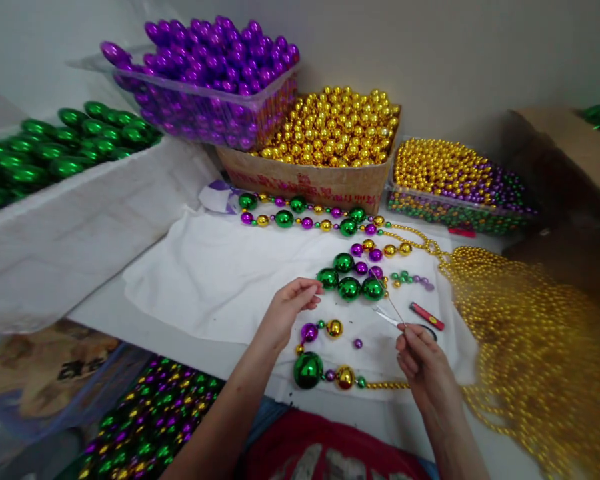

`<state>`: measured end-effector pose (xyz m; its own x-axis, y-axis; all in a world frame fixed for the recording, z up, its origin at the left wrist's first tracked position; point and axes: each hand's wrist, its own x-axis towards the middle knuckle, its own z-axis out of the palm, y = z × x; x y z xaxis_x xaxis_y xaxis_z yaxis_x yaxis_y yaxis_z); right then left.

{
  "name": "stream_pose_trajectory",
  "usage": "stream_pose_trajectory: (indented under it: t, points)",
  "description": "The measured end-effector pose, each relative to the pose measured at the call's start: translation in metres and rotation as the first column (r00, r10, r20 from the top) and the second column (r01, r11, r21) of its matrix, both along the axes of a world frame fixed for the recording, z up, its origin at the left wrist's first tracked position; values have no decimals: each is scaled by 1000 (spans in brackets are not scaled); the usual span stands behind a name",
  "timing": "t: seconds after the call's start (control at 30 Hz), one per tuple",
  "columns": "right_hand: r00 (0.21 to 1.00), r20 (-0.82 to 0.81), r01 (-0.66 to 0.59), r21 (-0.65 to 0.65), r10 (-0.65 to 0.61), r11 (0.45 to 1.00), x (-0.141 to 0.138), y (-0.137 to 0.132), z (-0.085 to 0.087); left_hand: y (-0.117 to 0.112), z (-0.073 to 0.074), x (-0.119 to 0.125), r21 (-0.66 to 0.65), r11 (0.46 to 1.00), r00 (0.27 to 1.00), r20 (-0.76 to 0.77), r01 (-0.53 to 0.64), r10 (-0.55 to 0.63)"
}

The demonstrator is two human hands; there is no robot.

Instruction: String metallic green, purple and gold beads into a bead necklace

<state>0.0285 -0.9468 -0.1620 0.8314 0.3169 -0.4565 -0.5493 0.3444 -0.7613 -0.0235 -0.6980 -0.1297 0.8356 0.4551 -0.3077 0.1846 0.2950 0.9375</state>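
Observation:
My left hand (296,297) is closed in a pinch beside a large green bead (327,279); what its fingertips hold, if anything, is too small to make out. A thin string or wire (391,303) is pinched in my right hand (419,352) and slants up toward the loose beads. Under it lie scissors (386,317), their handle partly hidden by that hand. A red lighter (427,315) is just beyond. Small green and purple beads (414,279) sit nearby. Closer to me lies a strung section with a big green bead (309,370) and a gold bead chain (387,385).
A purple bead tub (260,100), a carton of gold beads (305,180) and a tub of small mixed beads (445,200) line the back. A white foam box (80,220) stands left. Gold chains (535,347) pile up right. A finished-looking strand (285,219) lies on white cloth (205,287).

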Motion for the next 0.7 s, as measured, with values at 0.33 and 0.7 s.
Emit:
stream_pose_trajectory:
  t: [0.33, 0.7]
  points:
    - [1000, -26, 1, 44, 0, 999, -5, -7, -4, -46, -14, 24, 482, 846, 958, 44, 228, -284]
    - [999, -49, 3, 67, 0, 998, -12, -15, -2, -72, -17, 80, 907, 312, 904, -145, 284, -401]
